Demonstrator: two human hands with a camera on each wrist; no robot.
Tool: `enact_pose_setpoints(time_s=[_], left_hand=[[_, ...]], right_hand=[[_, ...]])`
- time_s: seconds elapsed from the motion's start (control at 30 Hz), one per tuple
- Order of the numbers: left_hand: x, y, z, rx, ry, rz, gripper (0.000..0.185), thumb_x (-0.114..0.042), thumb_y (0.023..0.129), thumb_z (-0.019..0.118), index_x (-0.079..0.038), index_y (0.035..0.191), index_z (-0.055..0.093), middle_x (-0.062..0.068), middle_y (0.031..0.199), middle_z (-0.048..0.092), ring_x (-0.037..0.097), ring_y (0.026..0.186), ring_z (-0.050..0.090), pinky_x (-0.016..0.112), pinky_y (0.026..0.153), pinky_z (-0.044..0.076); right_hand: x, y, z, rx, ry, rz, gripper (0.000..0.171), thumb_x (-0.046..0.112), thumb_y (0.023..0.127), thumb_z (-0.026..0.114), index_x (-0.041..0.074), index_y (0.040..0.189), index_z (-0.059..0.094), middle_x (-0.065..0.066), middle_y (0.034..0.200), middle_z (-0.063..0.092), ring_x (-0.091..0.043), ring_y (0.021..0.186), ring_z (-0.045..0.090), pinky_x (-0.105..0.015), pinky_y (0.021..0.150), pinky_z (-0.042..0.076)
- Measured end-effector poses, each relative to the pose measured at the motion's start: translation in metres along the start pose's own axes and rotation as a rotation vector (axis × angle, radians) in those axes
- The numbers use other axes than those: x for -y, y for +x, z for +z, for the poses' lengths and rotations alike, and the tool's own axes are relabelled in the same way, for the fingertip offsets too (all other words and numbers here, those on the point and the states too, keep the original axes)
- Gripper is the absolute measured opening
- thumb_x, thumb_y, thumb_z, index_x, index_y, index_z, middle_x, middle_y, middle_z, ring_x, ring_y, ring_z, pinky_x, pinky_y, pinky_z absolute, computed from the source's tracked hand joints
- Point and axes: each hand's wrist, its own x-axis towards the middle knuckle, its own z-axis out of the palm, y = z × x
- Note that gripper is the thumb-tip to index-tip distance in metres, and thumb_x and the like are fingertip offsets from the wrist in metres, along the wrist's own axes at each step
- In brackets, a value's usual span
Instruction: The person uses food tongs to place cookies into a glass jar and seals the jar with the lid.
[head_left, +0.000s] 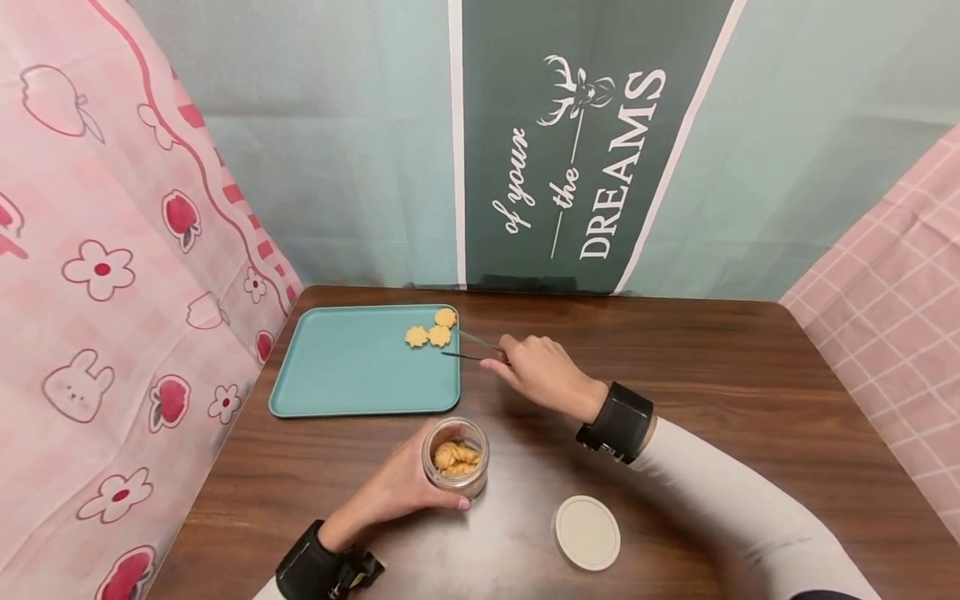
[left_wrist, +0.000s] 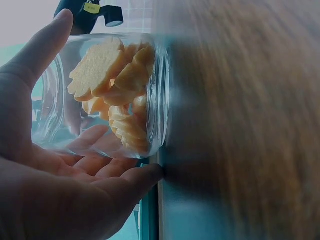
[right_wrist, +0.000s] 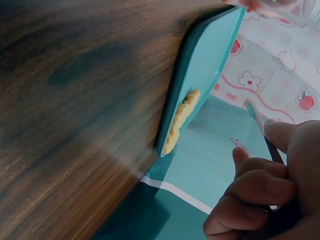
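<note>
My left hand wraps round an open glass jar standing on the table, thumb and fingers on opposite sides. Inside, several piped butter cookies are heaped toward the bottom. In my right hand is a pair of slim tongs, pinched near the middle. Their serrated tips are spread apart with nothing between them, as the right wrist view shows. These tips overlap the right edge of a teal tray in the head view, close to three cookies grouped at its upper right corner.
A round cream lid lies on the brown wooden table, right of the jar. Behind the table hangs a green cloth with printed words. Pink patterned cloths border the left and right sides.
</note>
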Motion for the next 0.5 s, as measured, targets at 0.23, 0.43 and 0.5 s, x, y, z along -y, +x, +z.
enact_pose_setpoints(time_s=[0.23,0.43,0.5], left_hand=[[-0.001,0.001,-0.001,0.002,-0.007,-0.001,0.099,-0.032,0.067,0.102,-0.013,0.149,0.050,0.004,0.140,0.064,0.021,0.127,0.061,0.040,0.112,0.047],[-0.001,0.000,0.000,-0.002,-0.006,0.004,0.099,-0.030,0.066,0.103,-0.013,0.149,0.050,0.004,0.139,0.064,0.021,0.127,0.061,0.040,0.113,0.047],[0.000,0.000,0.001,-0.004,-0.004,0.009,0.099,-0.028,0.066,0.103,-0.013,0.148,0.050,0.004,0.139,0.065,0.021,0.127,0.061,0.040,0.113,0.046]], right_hand=[[-0.003,0.007,0.004,0.011,-0.010,0.007,0.037,0.043,0.106,0.063,0.013,0.085,0.059,0.008,0.062,0.053,-0.009,0.052,0.055,-0.033,0.047,0.048],[-0.004,0.013,0.009,0.036,-0.004,0.015,0.038,0.044,0.107,0.062,0.013,0.085,0.058,0.007,0.061,0.053,-0.010,0.052,0.054,-0.033,0.047,0.048],[-0.005,0.015,0.012,0.040,-0.006,0.012,0.039,0.044,0.107,0.062,0.013,0.084,0.057,0.006,0.061,0.052,-0.011,0.052,0.055,-0.033,0.048,0.048]])
